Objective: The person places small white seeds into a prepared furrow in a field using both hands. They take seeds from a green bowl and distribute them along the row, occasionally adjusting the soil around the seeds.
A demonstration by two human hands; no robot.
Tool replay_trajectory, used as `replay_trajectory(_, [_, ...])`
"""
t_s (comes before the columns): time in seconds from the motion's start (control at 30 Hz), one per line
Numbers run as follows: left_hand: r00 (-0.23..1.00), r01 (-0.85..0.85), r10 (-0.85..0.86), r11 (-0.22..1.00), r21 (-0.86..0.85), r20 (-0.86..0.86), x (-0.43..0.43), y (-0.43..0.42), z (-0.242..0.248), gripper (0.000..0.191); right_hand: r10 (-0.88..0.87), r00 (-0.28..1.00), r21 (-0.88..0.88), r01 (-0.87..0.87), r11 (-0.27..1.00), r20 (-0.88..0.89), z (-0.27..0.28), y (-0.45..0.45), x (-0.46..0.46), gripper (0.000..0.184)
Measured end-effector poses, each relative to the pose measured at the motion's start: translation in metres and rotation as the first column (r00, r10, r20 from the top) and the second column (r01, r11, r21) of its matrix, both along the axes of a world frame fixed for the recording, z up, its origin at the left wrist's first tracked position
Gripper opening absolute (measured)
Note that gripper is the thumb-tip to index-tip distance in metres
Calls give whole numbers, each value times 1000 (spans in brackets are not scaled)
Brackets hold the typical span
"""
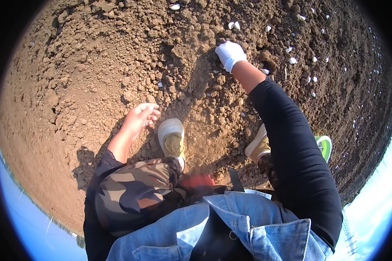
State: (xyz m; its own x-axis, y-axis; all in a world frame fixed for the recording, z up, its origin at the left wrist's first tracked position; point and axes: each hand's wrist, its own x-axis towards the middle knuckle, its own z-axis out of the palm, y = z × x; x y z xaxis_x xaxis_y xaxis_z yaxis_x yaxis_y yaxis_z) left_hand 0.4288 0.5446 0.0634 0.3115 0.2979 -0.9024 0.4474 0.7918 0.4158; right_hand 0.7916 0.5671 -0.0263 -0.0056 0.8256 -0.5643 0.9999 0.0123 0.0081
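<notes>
My right hand (230, 55), in a white glove, reaches down to the cloddy brown soil (94, 75). Its fingertips are hidden beneath the glove, so I cannot see whether they hold anything. Two white garlic cloves (234, 25) stand just beyond it, and another clove (265, 71) lies beside the wrist. My left hand (142, 115) is bare, fingers loosely curled, above the ground next to my left shoe (172, 138). A pale spot near its thumb could be a nail or a clove. One clove (159, 84) rests in the dirt a little past that hand.
Many more cloves dot the soil to the right, including one (292, 60). A light green plastic container (325, 146) shows behind my right arm. My right shoe (259, 143) is planted near it. Something red (197, 180) sits low between my legs.
</notes>
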Motion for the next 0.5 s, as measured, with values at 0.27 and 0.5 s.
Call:
replay_trajectory(0.27, [1000, -12, 11, 999, -29, -24, -5, -6, -4, 28, -316, 924, 365, 375, 852, -214, -13, 44, 75, 20])
replay_trajectory(0.5, [1000, -3, 3, 1000, 1, -13, -4, -2, -4, 27, -283, 882, 259, 394, 882, -378, 6, 41, 81, 30])
